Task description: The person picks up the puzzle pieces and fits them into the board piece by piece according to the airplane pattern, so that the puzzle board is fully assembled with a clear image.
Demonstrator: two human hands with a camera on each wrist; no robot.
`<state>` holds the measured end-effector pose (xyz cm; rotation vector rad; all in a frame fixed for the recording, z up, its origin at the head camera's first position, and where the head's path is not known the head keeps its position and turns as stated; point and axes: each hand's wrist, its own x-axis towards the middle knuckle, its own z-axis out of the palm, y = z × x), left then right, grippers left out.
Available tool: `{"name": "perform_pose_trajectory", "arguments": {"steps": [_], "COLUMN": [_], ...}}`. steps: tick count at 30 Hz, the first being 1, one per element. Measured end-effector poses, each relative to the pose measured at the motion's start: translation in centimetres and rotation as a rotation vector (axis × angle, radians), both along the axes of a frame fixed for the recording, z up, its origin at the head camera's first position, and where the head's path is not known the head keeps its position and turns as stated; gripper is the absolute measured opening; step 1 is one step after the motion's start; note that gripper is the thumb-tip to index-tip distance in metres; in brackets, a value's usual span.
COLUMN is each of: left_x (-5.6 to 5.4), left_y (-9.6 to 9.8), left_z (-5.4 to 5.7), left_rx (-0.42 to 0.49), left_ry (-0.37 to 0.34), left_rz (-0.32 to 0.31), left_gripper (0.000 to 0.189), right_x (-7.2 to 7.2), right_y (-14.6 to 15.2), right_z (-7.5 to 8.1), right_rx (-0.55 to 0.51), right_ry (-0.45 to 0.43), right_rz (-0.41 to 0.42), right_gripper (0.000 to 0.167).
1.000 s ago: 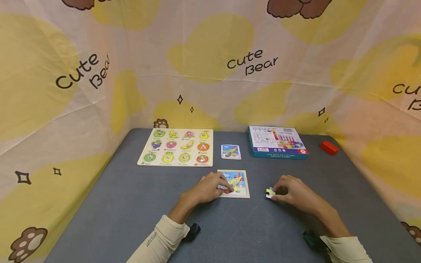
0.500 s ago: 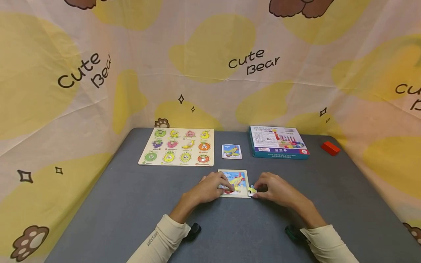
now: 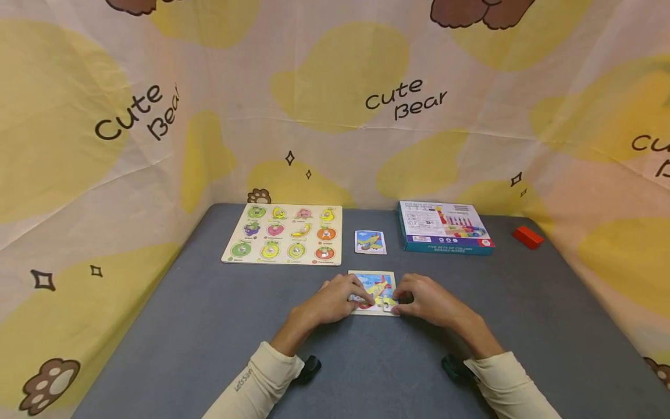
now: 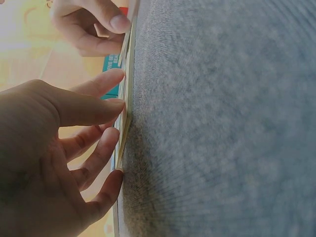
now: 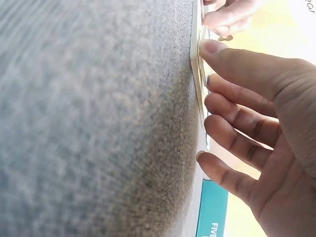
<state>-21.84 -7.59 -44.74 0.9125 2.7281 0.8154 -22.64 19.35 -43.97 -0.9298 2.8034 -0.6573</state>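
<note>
A small jigsaw board (image 3: 370, 313) with a yellow and red airplane picture lies flat on the grey table. My left hand (image 3: 331, 300) rests its fingertips on the board's left and lower part, covering some of the picture. At the lower right corner, my right hand (image 3: 431, 299) pinches a yellow and white puzzle piece (image 3: 388, 304) between thumb and forefinger, over the board. In the right wrist view the thumb (image 5: 215, 48) lies at the board's edge and the other fingers are spread. Whether the piece sits fully flat I cannot tell.
Behind the board lies a card with a similar airplane picture (image 3: 370, 242). A fruit puzzle board (image 3: 285, 261) is at the back left. The teal and white box (image 3: 445, 227) and a red block (image 3: 528, 237) stand at the back right. Printed cloth walls (image 3: 324, 75) surround the table.
The right hand has moved left with the puzzle piece, from the table beside the board to its lower right corner. The left hand has stayed on the board.
</note>
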Motion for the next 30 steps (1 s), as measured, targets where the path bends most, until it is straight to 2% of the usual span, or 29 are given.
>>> {"name": "perform_pose_trajectory", "arguments": {"steps": [12,30], "left_x": [0.11,0.05], "left_y": [0.06,0.03], "left_z": [0.27,0.11], "left_rx": [-0.002,-0.006], "left_ry": [0.004,-0.001], "left_rz": [-0.008,-0.003], "left_gripper": [0.028,0.029], "right_x": [-0.19,-0.29], "right_y": [-0.3,-0.43], "right_z": [-0.17,-0.21], "right_rx": [-0.037,-0.07], "right_ry": [-0.017,-0.041], "right_rz": [-0.009,0.057], "right_gripper": [0.021,0.016]}}
